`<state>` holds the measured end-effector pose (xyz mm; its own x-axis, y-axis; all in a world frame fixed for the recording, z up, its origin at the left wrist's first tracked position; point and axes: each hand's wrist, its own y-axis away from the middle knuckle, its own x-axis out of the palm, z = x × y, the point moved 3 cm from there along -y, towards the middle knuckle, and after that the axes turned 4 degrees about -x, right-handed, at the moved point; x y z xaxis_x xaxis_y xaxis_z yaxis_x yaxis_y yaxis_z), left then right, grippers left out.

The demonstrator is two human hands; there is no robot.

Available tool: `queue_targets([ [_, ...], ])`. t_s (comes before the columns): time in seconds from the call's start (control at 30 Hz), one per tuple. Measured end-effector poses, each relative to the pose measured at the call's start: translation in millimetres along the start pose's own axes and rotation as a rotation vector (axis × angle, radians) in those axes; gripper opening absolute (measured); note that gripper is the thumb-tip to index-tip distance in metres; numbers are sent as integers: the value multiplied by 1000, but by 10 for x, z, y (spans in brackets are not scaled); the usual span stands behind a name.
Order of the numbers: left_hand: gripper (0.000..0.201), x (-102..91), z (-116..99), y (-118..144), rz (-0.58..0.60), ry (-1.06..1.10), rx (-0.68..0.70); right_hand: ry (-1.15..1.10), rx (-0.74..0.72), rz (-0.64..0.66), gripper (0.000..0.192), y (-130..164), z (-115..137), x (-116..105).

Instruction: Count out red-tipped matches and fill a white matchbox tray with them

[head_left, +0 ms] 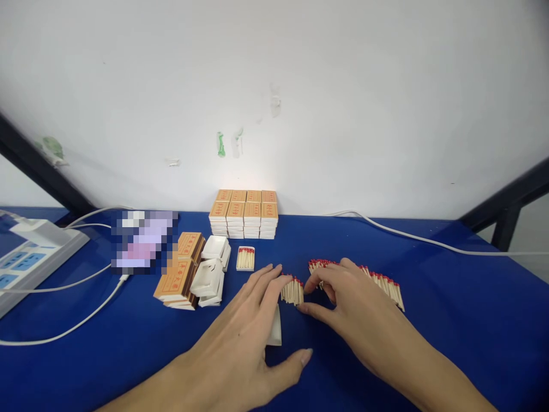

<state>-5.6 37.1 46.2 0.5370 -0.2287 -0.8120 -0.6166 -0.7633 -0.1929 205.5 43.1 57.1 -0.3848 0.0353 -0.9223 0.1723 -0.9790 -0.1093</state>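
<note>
A small bunch of red-tipped matches (292, 290) lies on the blue table between my two hands. My left hand (244, 337) is open, fingers stretched along the bunch's left side and thumb held apart. Under its palm, a white matchbox tray (275, 329) is partly hidden. My right hand (347, 300) is open, its thumb and index finger apart at the bunch's right edge. A longer row of matches (388, 286) lies behind and beside the right hand, partly covered by it. Farther back stands a white tray filled with matches (245, 259).
Stacked orange matchboxes (243, 213) stand against the wall. To the left are more matchboxes (180, 274) and several white trays (209, 277). Beyond them lie a blurred-out phone (143, 239), white cables (103, 309) and a power strip (38, 263). Another cable (407, 237) runs along the back right.
</note>
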Motion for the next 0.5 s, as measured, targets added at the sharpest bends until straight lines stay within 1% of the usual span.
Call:
queue_targets([
  [0.13, 85, -10, 45, -40, 47, 26, 11, -21, 6, 12, 14, -31, -18, -3],
  [0.23, 85, -29, 52, -46, 28, 34, 18, -37, -24, -8, 13, -35, -22, -7],
  [0.37, 74, -64, -11, -24, -18, 73, -24, -77, -12, -20, 12, -31, -10, -35],
  [0.5, 60, -84, -78, 19, -96, 195, -140, -92, 26, -27, 10, -36, 20, -75],
])
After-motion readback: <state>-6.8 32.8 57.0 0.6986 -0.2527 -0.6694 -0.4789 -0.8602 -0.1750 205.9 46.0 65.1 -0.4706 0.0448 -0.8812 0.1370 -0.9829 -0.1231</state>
